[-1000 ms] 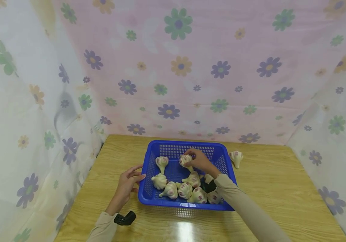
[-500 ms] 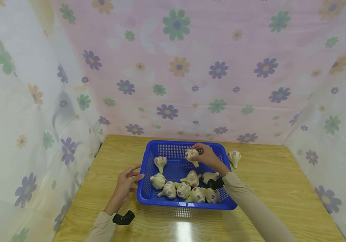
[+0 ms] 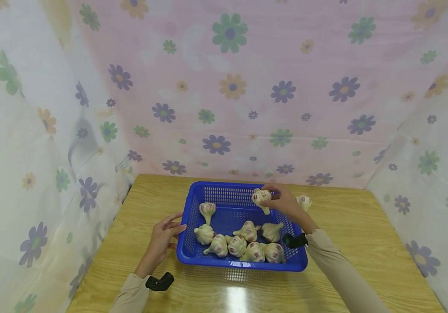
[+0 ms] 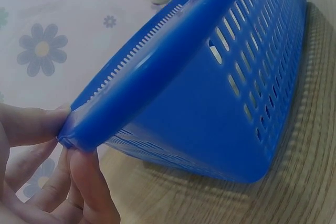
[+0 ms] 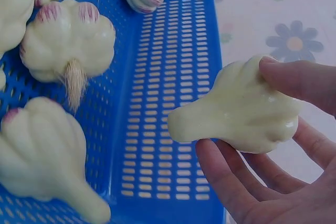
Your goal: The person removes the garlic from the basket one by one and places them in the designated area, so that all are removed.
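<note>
In the head view, right of centre, the person's right hand [image 3: 286,205] grips a cream-white, glossy garlic bulb with purplish-red streaks [image 3: 262,198]; the bulb hangs in the air over the back right part of a blue rectangular plastic basket with slotted walls [image 3: 239,264], its stem tilted downward; in the right wrist view, the thumb lies on the bulb's upper side and the fingers [image 5: 223,177] are curled beneath, clamped on it.

At centre left of the head view, the person's left hand [image 3: 163,237] pinches the basket's left rim; in the left wrist view, the thumb lies above and the fingers [image 4: 90,182] below, clamped on that edge.

Eight more cream-and-purple garlic bulbs [image 3: 237,246] lie inside the basket, most along its lower part in the head view; another pale garlic bulb [image 3: 304,202] lies outside, just right of the basket, partly hidden by the right hand; basket and loose bulb rest on a yellowish wood-grain counter [image 3: 349,217]; a pink flower-printed cloth [image 3: 192,126] fills the upper frame.
</note>
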